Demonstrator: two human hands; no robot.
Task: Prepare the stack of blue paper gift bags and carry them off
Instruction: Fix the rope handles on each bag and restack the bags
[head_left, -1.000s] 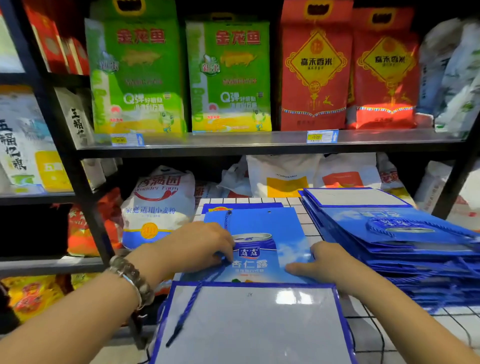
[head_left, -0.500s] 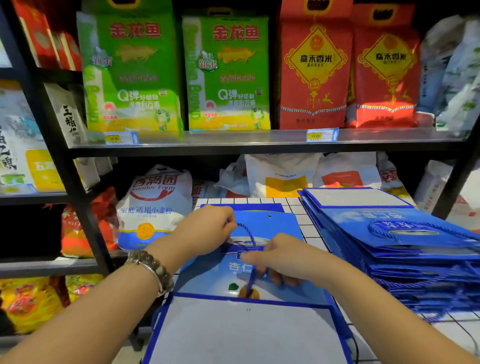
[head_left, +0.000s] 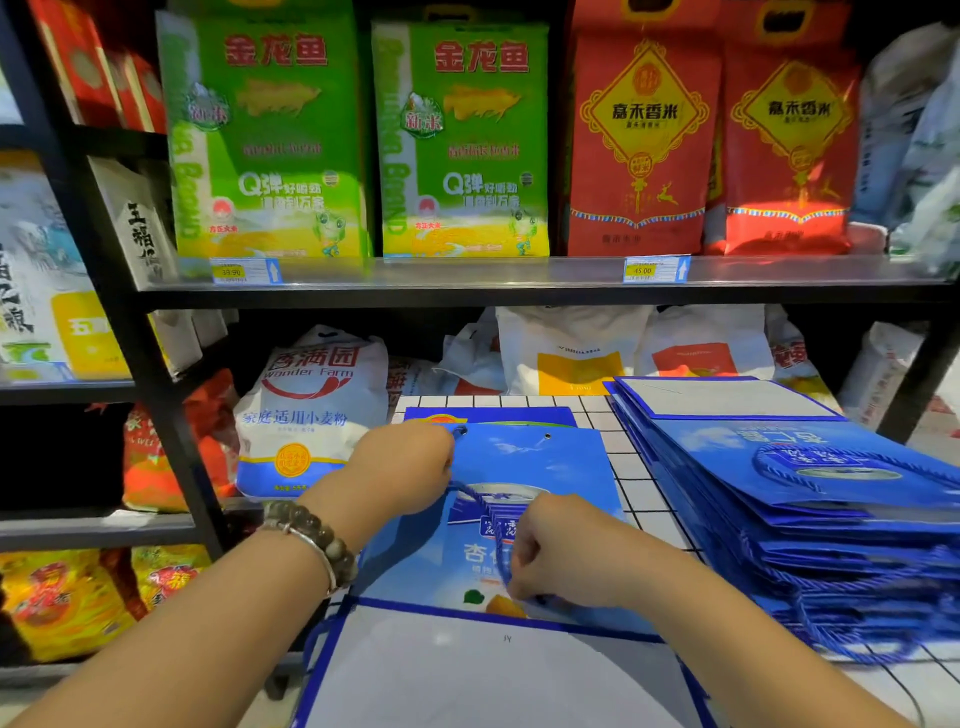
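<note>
A flat blue paper gift bag (head_left: 550, 478) lies face up on the white gridded table (head_left: 631, 488), with another blue bag's edge showing behind it. My left hand (head_left: 402, 470) is closed by the bag's top left eyelet, pinching the blue rope handle (head_left: 480, 501). My right hand (head_left: 561, 553) is closed on the same rope lower down, over the bag's printed middle. A tall stack of folded blue gift bags (head_left: 800, 499) sits to the right, rope handles hanging off its near side. Closest to me lies a bag's white base panel with a blue border (head_left: 467, 670).
Black metal shelving (head_left: 519, 291) stands behind the table with green and red rice bags above, flour and white sacks below. A black upright post (head_left: 150, 395) is left of the table. Another shelf with packets runs along the left.
My right hand moved from the bag's lower right edge to its middle and closed on the rope. My left hand lifted to the top left eyelet, pulling the rope handle across the bag.
</note>
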